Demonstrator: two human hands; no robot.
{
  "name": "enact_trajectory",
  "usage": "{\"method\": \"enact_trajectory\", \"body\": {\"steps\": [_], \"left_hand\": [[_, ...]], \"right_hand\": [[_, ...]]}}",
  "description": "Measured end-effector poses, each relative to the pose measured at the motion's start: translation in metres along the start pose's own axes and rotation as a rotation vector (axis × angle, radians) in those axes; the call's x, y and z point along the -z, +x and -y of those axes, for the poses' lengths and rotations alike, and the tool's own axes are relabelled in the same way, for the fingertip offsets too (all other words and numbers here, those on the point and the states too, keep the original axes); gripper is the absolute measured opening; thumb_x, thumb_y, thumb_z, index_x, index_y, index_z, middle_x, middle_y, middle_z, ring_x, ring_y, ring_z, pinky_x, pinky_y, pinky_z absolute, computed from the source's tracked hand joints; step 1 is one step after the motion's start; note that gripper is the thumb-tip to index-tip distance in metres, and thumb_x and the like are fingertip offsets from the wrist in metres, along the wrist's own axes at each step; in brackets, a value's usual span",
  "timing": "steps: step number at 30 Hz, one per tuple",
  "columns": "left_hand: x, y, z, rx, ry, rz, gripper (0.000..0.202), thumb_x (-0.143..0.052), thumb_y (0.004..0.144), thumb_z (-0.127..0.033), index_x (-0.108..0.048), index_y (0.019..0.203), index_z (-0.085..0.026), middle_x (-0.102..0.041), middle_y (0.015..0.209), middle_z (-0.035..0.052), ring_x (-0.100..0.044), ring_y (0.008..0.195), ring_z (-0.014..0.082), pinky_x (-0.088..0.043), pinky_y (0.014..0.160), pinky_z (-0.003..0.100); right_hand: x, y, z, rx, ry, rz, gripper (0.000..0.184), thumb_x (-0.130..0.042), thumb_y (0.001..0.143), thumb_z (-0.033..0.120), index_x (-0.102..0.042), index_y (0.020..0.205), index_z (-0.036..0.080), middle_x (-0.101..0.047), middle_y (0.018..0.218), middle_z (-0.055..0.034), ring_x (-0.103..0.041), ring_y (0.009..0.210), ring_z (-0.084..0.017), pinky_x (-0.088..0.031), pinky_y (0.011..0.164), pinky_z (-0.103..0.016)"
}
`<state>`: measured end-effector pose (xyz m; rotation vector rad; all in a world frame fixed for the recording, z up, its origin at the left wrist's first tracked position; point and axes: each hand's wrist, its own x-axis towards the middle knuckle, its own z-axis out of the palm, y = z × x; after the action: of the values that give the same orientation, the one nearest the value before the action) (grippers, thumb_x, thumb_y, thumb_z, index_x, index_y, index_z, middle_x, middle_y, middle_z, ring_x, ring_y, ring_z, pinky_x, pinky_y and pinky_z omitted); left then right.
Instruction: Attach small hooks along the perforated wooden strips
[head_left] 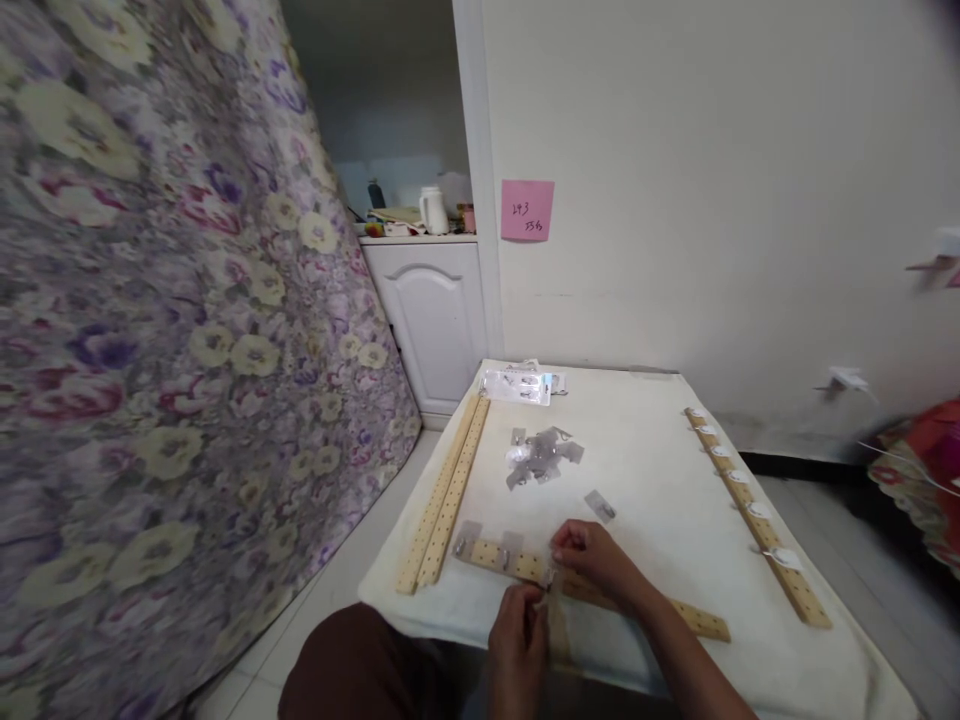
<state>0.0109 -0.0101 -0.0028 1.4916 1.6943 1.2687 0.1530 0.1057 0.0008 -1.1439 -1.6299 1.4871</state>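
A pale wooden strip with rows of holes (pixel 529 567) lies crosswise near the front edge of the white-covered table. Two clear plastic squares with small metal hooks sit toward its left end, one a clear hook (pixel 466 540) at the tip and another clear hook (pixel 511 552) beside it. Farther along, my left hand (pixel 517 625) pinches a third clear hook (pixel 550 577) from the near side. From above, my right hand (pixel 596 558) has its fingertips closed at the upper part of that same piece. My right forearm covers part of the strip.
A pile of clear hooks (pixel 538 455) lies mid-table, with a loose clear hook (pixel 600 506) nearer me. Two wooden strips (pixel 442 500) lie along the left. At right, another strip (pixel 802 598) carries several white round pieces (pixel 739 476). Packaging (pixel 515 386) rests at the back.
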Motion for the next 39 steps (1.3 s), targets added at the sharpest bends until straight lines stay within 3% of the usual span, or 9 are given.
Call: {"method": "enact_trajectory", "body": {"steps": [4,10,17,24,32,39], "left_hand": [[-0.003,0.000,0.006,-0.048,0.033,0.029,0.014,-0.049,0.081,-0.022,-0.059,0.091,-0.019,-0.062,0.083,0.0043,-0.058,0.072,0.0171,-0.047,0.069,0.028],[-0.005,-0.001,0.013,-0.096,0.013,0.064,0.024,-0.047,0.084,-0.022,-0.059,0.105,-0.019,-0.064,0.100,0.0082,-0.060,0.094,0.0196,-0.048,0.083,0.033],[-0.008,-0.001,0.017,-0.150,0.017,0.067,0.030,-0.046,0.085,-0.019,-0.059,0.112,-0.021,-0.063,0.107,0.0097,-0.058,0.102,0.0206,-0.047,0.090,0.037],[-0.009,0.000,0.015,-0.231,0.028,0.070,0.033,-0.046,0.084,-0.015,-0.060,0.114,-0.022,-0.063,0.107,0.0101,-0.059,0.101,0.0201,-0.049,0.088,0.035],[-0.009,0.007,0.013,-0.187,0.005,0.090,0.031,-0.047,0.085,-0.020,-0.062,0.112,-0.022,-0.064,0.107,0.0102,-0.059,0.100,0.0207,-0.049,0.087,0.035],[-0.010,0.016,0.010,-0.136,0.023,0.080,0.021,-0.049,0.085,-0.026,-0.066,0.096,-0.023,-0.066,0.090,0.0059,-0.061,0.086,0.0197,-0.049,0.079,0.032]], "right_hand": [[0.001,0.004,-0.007,-0.008,0.011,0.017,0.007,-0.062,0.065,0.018,-0.062,0.072,0.016,-0.055,0.057,0.0043,-0.046,0.053,-0.009,-0.032,0.052,-0.021],[0.002,0.006,-0.006,0.007,-0.004,0.005,0.006,-0.061,0.066,0.017,-0.063,0.071,0.015,-0.056,0.057,0.0039,-0.048,0.055,-0.010,-0.034,0.054,-0.022],[0.000,0.005,-0.013,0.005,-0.031,-0.039,0.007,-0.061,0.065,0.019,-0.063,0.072,0.016,-0.059,0.059,0.0025,-0.052,0.057,-0.012,-0.039,0.056,-0.023],[0.000,0.006,-0.015,0.014,-0.057,-0.035,0.008,-0.060,0.065,0.018,-0.064,0.072,0.016,-0.059,0.059,0.0026,-0.052,0.057,-0.012,-0.038,0.055,-0.022],[0.001,0.005,-0.014,0.007,-0.062,-0.038,0.009,-0.060,0.065,0.018,-0.065,0.073,0.016,-0.061,0.061,0.0016,-0.053,0.059,-0.013,-0.039,0.056,-0.023],[0.001,0.006,-0.016,0.017,-0.079,-0.048,0.009,-0.061,0.066,0.020,-0.065,0.073,0.016,-0.060,0.061,0.0015,-0.053,0.059,-0.013,-0.038,0.056,-0.023]]}}
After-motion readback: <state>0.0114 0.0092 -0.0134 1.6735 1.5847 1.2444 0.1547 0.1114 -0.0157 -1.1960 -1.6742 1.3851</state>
